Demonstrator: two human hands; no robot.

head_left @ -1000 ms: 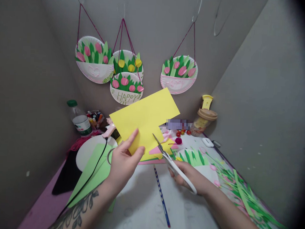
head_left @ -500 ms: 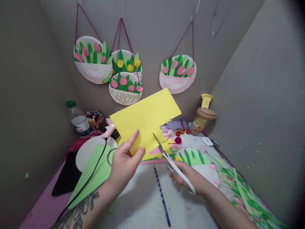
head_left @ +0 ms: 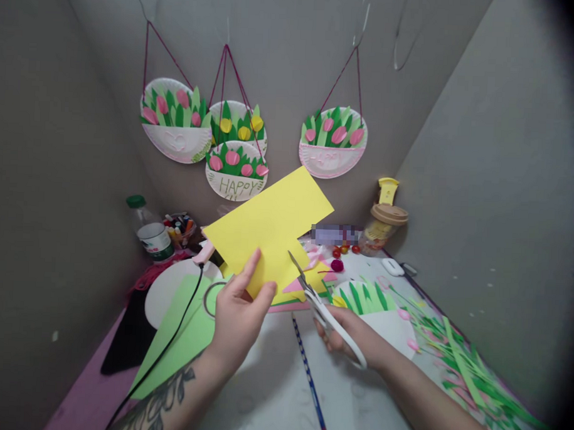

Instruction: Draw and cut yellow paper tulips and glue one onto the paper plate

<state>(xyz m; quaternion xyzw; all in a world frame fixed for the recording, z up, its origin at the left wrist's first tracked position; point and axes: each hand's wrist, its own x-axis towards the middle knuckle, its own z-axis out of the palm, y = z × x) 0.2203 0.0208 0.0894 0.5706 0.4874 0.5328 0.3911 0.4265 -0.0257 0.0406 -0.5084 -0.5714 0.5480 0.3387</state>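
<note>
My left hand (head_left: 236, 317) pinches the lower edge of a yellow paper sheet (head_left: 267, 230), holding it up above the table. A rectangular notch shows at the sheet's lower right. My right hand (head_left: 353, 336) grips white-handled scissors (head_left: 319, 301); their blades point up into the notch and touch the paper's cut edge. A tattoo runs along my left forearm.
A blue pencil (head_left: 307, 372) lies on the white table. Light green paper (head_left: 179, 327), a black cord and a pink glue gun (head_left: 205, 253) sit at left. A bottle (head_left: 149, 232), a jar (head_left: 385, 225), a paper-plate craft (head_left: 382, 312) and green paper strips (head_left: 460, 365) surround them. Several plate baskets (head_left: 235, 157) hang on the wall.
The yellow sheet has tilted slightly and the view has shifted a little; both hands keep their holds and the scissors stay at the notch.
</note>
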